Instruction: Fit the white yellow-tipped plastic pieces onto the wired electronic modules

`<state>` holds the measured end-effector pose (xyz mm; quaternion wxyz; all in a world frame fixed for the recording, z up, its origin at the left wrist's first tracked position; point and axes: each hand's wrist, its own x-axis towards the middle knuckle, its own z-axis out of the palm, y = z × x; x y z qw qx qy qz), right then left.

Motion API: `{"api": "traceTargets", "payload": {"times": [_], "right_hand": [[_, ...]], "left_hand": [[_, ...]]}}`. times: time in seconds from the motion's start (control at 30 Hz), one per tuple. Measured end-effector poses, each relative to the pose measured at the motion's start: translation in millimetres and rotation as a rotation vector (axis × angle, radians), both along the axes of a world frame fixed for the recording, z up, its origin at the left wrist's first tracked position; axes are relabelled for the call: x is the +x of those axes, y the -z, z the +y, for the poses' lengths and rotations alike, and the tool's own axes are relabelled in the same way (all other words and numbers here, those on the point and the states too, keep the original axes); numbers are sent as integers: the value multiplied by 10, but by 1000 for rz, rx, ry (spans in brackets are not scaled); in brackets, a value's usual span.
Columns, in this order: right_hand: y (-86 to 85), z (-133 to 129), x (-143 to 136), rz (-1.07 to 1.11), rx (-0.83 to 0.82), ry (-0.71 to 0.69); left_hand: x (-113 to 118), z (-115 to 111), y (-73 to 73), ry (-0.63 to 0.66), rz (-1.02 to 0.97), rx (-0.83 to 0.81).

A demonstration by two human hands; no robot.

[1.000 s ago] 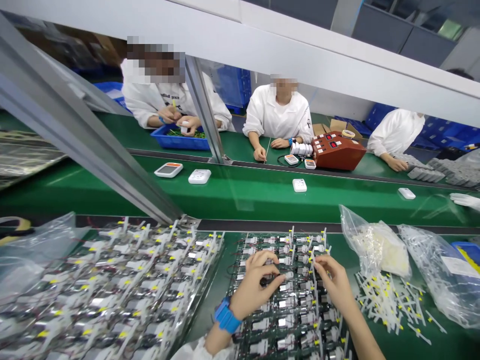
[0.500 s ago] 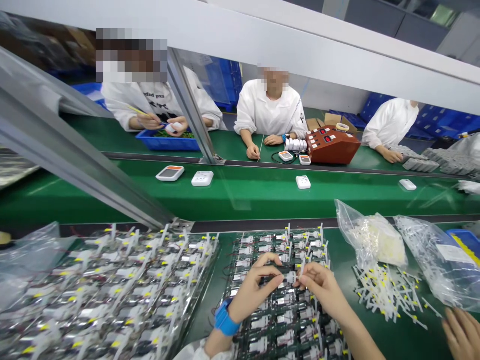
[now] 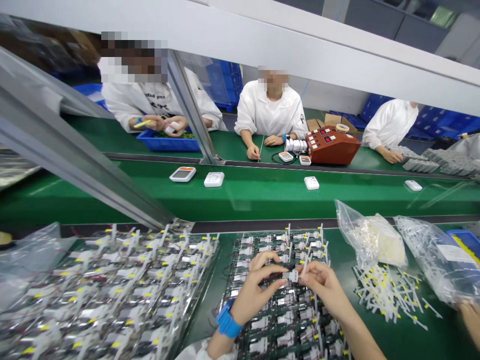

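My left hand [image 3: 257, 290], with a blue wristband [image 3: 228, 320], pinches a small white-and-black part [image 3: 291, 275], possibly a little motor unit, between thumb and fingers. At its right end, my right hand [image 3: 323, 284] is closed on a thin white plastic strip [image 3: 306, 261] that points upward. The fingertips hide where strip and part meet. Both hands are above a clear tray [image 3: 258, 345] holding rows of similar parts. A pile of white strips with yellow ends [image 3: 390, 295] lies to the right of my right hand.
Another filled tray [image 3: 112, 300] lies at left. Plastic bags [image 3: 371, 240] and a blue bin [image 3: 467, 242] are at right, near another person's hand [image 3: 470, 320]. Beyond runs a green belt [image 3: 255, 200] carrying white devices [image 3: 214, 179]. A metal post [image 3: 112, 165] slants at left. Co-workers sit opposite.
The white devices on the belt have shifted right. The other person's hand at lower right has moved toward the bag and frame edge. My hands have barely moved; the strip leans slightly more right.
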<state>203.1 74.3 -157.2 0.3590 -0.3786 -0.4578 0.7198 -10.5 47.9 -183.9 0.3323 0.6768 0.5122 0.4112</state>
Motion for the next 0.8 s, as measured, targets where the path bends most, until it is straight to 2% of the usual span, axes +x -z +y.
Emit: {"api": "traceTargets", "payload": {"times": [0.4, 0.8], "right_hand": [[5, -12, 2, 42, -58, 6], [0, -3, 8, 60, -115, 4]], "left_hand": [[7, -1, 38, -12, 5, 26], [15, -20, 30, -41, 91, 131]]}}
